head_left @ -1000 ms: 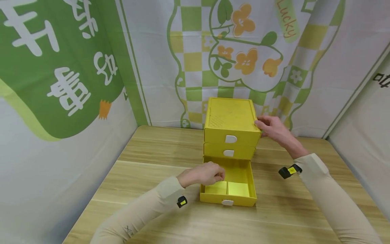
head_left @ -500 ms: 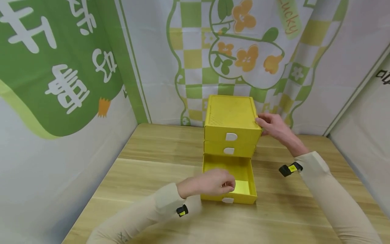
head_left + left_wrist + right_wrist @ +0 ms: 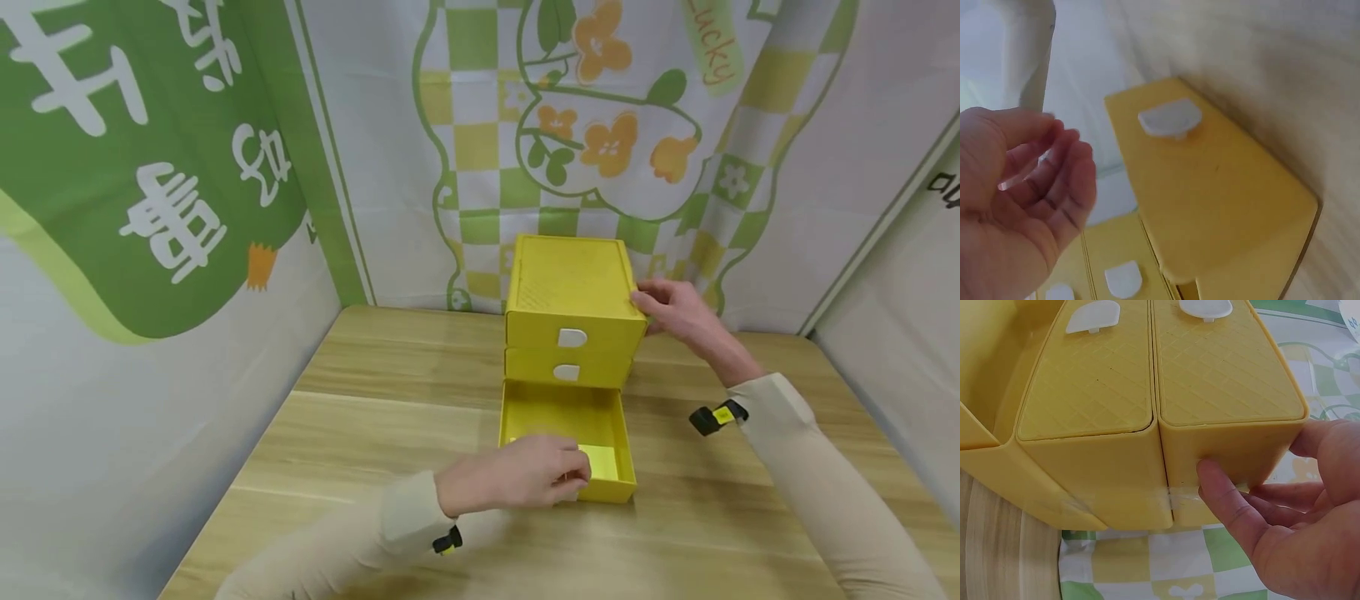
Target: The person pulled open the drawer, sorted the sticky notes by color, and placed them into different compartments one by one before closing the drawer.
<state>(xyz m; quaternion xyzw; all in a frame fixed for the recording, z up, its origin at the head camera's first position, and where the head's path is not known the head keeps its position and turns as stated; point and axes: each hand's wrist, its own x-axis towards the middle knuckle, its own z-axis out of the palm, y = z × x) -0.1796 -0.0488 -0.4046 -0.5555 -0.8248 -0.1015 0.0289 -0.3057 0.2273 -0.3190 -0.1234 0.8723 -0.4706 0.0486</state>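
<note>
A yellow drawer unit (image 3: 573, 275) stands on the table, its bottom drawer (image 3: 627, 454) pulled out. Inside lies a yellow pad of sticky notes (image 3: 602, 462); the drawer's left part is mostly hidden behind my left hand (image 3: 517, 473). That hand hovers before the drawer front, fingers loosely curled and holding nothing. In the left wrist view the drawer's white pull tab (image 3: 1170, 117) sits beyond the fingertips. My right hand (image 3: 678, 321) rests at the unit's upper right edge, thumb over the top and fingers (image 3: 1225, 497) against the side.
Two upper drawers with white tabs (image 3: 572, 337) are closed. Wood-grain tabletop (image 3: 375, 433) surrounds the unit. A patterned cloth wall (image 3: 480, 167) rises close behind it, with more cloth at left and right.
My left hand has moved from over the drawer's left part forward and to the right, down before its front. My right hand stays at the unit's edge.
</note>
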